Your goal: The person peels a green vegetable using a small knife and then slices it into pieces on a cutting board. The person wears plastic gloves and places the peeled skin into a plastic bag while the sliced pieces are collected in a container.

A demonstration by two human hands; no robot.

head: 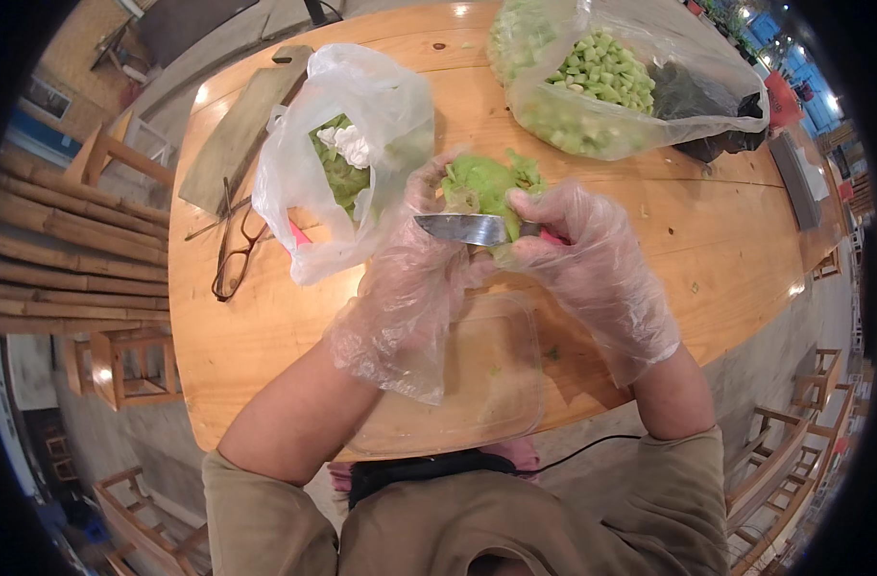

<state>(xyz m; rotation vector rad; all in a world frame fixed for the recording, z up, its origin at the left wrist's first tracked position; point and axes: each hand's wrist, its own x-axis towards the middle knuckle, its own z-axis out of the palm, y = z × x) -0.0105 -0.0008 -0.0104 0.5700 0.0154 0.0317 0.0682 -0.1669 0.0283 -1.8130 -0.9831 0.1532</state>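
Note:
Both of my hands wear clear plastic gloves and meet above the wooden table. My left hand [425,270] cups a peeled, pale green vegetable [479,176] whose exact kind I cannot settle. In my right hand [589,252] is a knife [461,229] with a pink handle. Its broad blade points left across the front of the vegetable, and a green strip hangs by the blade's base. The right thumb presses against the vegetable's side. Below my hands a shallow clear plastic container [496,403] lies at the table's near edge, partly covered by my left forearm.
A white plastic bag [391,83] holds green peelings [337,176] and crumpled white paper [348,146]. Diced green pieces [604,72] fill a clear bag [669,133] at the far right, beside black plastic [730,144]. Eyeglasses [240,263] and a wooden board [229,140] lie left on the table [726,237].

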